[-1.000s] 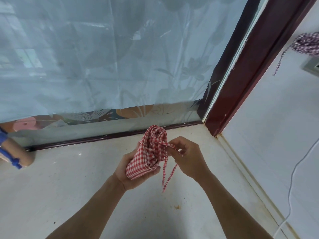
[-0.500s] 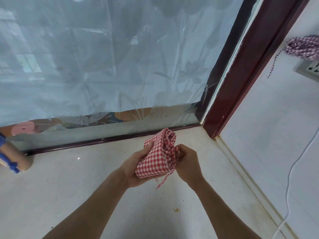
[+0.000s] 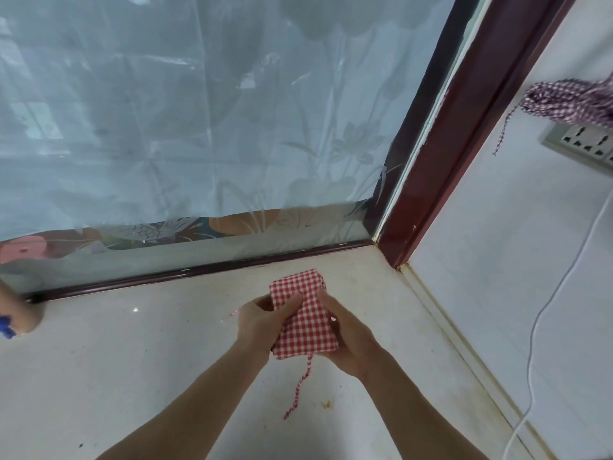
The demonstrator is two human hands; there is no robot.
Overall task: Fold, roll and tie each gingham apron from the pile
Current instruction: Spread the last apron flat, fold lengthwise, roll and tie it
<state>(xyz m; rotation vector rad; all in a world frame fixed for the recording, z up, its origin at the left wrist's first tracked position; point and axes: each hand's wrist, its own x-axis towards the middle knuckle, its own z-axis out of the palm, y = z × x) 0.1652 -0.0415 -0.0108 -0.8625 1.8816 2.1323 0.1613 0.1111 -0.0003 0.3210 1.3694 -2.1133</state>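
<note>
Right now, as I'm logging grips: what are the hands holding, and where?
Both hold the red apron roll: left hand grips its left edge, right hand its right side. The tie dangles free.

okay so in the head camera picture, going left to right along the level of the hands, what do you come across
Left hand → red gingham apron roll → right hand → white cable on the wall.
</note>
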